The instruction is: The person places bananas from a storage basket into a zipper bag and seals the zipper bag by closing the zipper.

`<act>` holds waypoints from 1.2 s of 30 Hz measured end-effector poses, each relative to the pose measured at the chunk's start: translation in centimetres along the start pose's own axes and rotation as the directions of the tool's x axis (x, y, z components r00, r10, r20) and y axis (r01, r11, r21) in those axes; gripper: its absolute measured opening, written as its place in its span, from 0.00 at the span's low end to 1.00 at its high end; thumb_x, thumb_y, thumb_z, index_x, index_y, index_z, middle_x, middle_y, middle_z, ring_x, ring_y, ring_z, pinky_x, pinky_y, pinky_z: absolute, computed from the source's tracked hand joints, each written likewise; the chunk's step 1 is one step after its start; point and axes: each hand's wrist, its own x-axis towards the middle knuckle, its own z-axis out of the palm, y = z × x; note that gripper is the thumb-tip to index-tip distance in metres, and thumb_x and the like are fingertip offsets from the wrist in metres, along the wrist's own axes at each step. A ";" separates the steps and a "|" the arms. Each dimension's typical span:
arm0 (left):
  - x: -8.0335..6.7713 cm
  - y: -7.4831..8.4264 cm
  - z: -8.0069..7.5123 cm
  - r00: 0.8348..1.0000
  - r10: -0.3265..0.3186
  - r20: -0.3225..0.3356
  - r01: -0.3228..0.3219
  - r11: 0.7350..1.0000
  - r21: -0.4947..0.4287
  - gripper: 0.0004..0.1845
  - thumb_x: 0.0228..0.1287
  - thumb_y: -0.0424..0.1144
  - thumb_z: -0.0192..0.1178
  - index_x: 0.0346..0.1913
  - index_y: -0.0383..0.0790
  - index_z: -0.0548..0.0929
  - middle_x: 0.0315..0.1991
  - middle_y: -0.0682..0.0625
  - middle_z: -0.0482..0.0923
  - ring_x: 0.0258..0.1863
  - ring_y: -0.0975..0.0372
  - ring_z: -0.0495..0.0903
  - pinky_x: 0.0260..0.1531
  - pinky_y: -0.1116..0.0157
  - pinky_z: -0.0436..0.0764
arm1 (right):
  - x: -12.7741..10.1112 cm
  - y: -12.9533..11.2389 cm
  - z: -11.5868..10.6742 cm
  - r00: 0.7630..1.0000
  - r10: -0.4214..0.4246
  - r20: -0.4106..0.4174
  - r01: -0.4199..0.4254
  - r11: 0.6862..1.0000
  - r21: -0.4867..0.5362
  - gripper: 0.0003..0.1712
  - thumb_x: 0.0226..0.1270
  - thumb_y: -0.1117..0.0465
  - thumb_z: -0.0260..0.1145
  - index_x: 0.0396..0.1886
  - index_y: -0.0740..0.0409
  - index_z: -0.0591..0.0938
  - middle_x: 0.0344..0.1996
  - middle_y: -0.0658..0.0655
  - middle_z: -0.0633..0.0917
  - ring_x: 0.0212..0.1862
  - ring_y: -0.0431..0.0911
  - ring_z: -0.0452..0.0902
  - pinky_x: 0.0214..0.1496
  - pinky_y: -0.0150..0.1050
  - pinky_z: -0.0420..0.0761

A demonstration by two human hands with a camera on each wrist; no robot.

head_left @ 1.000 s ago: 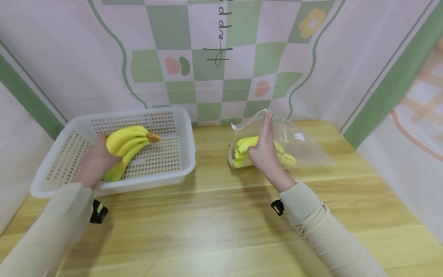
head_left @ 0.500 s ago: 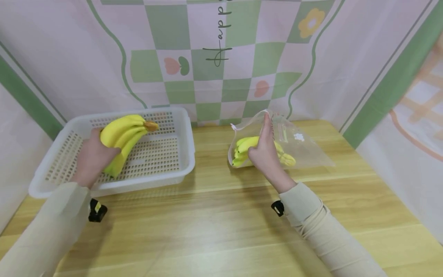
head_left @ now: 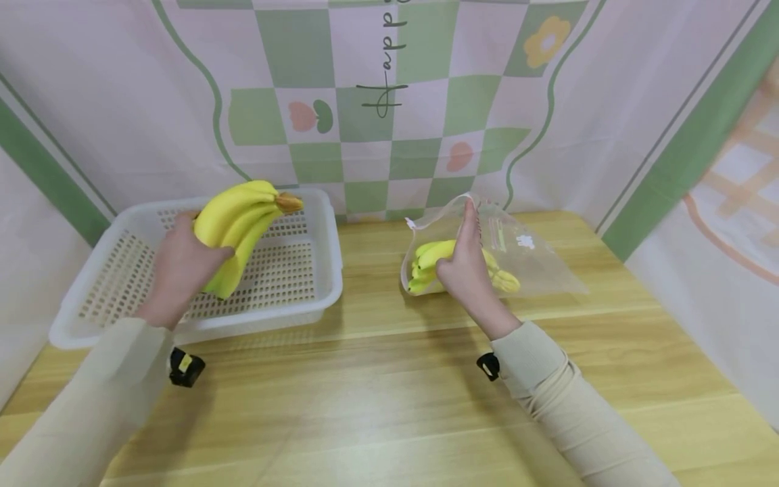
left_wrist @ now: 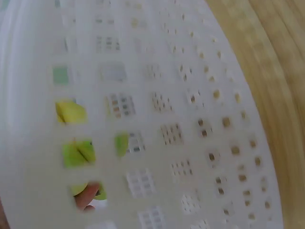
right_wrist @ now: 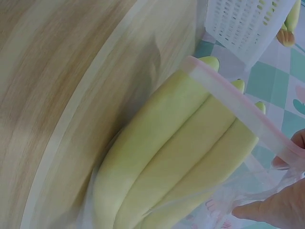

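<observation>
- Left hand (head_left: 182, 270): grip wrapped round a bunch of bananas (head_left: 240, 216), held up above the white perforated basket (head_left: 316, 270), stalk end pointing right toward the bag
- Left wrist view: only blurred basket mesh (left_wrist: 190, 119), with bits of yellow and a fingertip showing through the holes
- Right hand (head_left: 465, 260): fingers extended upward, pinching the top rim of a clear zip bag (head_left: 535, 260) and holding its mouth open toward the basket
- Second bunch of bananas (head_left: 429, 264) lies inside the bag, which rests on the wooden surface (head_left: 389, 406); the right wrist view shows these bananas (right_wrist: 181, 157) just behind the pink zip strip (right_wrist: 238, 105)
- Basket looks to hold nothing else that I can make out
- Progress, as judged: one bunch bagged, the other out of the basket but well apart from the bag mouth; getting it across and in, and closing the zip, are not yet done
- Backdrop: checked green and pink cloth (head_left: 389, 101)
</observation>
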 end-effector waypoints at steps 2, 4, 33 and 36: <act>-0.1 0.4 0.3 1.000 0.008 -0.005 -0.008 1.000 -0.004 0.45 0.58 0.36 0.61 0.73 0.34 0.48 0.58 0.29 0.69 0.50 0.41 0.74 0.42 0.48 0.83 | 0.0 0.0 0.0 1.000 0.000 -0.001 0.000 1.000 -0.002 0.60 0.46 0.81 0.47 0.75 0.56 0.28 0.76 0.60 0.32 0.77 0.55 0.28 0.78 0.54 0.41; -0.2 0.7 0.6 1.000 0.017 0.000 -0.017 1.000 -0.014 0.45 0.57 0.35 0.61 0.73 0.33 0.49 0.57 0.29 0.69 0.50 0.41 0.74 0.43 0.48 0.82 | 0.0 0.0 0.0 1.000 -0.001 -0.002 0.001 1.000 -0.003 0.60 0.46 0.81 0.47 0.75 0.56 0.28 0.76 0.60 0.32 0.77 0.55 0.28 0.78 0.54 0.41; -1.4 5.2 4.2 0.977 0.213 -0.008 -0.213 0.975 -0.060 0.41 0.52 0.33 0.62 0.70 0.34 0.58 0.51 0.37 0.74 0.43 0.48 0.79 0.35 0.57 0.84 | 0.0 0.2 0.0 1.000 0.006 0.009 -0.006 1.000 0.012 0.60 0.45 0.81 0.47 0.75 0.55 0.27 0.76 0.59 0.30 0.77 0.54 0.27 0.78 0.53 0.40; -1.3 5.8 4.6 0.974 0.228 -0.012 -0.228 0.971 -0.069 0.40 0.52 0.32 0.62 0.69 0.34 0.59 0.51 0.37 0.74 0.42 0.48 0.79 0.34 0.58 0.84 | 0.0 0.2 0.0 1.000 0.005 0.006 -0.005 1.000 0.013 0.60 0.45 0.81 0.47 0.75 0.55 0.27 0.76 0.59 0.30 0.77 0.54 0.27 0.78 0.53 0.41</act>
